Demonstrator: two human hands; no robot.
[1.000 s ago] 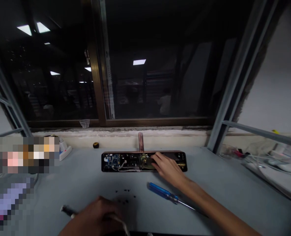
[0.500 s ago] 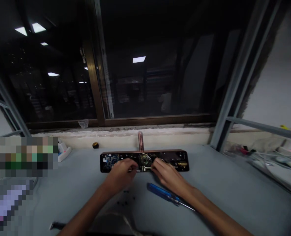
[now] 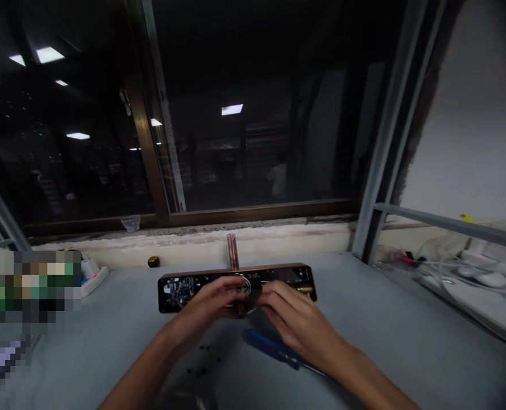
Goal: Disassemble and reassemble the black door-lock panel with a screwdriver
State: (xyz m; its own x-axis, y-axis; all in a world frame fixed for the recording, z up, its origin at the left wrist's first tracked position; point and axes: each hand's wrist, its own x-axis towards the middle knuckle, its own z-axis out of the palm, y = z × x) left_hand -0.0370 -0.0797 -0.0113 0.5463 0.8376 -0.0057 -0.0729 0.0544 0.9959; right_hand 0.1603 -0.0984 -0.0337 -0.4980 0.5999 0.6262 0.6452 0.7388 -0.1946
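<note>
A long, narrow black housing (image 3: 212, 279) with a coppery rim lies open across the bench, its inside facing me. A blue circuit board (image 3: 179, 289) fills its left end, and a brass cylinder (image 3: 304, 289) sits at the right. Between my fingers, at the housing's front edge, is a blurred dark metal part (image 3: 248, 307) with a pale wire loop (image 3: 247, 285) beside it. My left hand (image 3: 208, 302) pinches this part from the left. My right hand (image 3: 293, 310) grips its right side with bent fingers. Both hands cover the middle of the housing.
A blue-handled screwdriver (image 3: 270, 347) lies under my right wrist. Several small dark screws (image 3: 198, 373) are scattered in front. A copper-coloured tube (image 3: 233, 250) stands behind the housing, with a round black-and-gold knob (image 3: 153, 262) to its left. Cables and white devices (image 3: 488, 279) crowd the right.
The metal part has come up and tilted out of the housing between both hands. My left hand's fingers have shifted over it. The whole view has swung slightly right.
</note>
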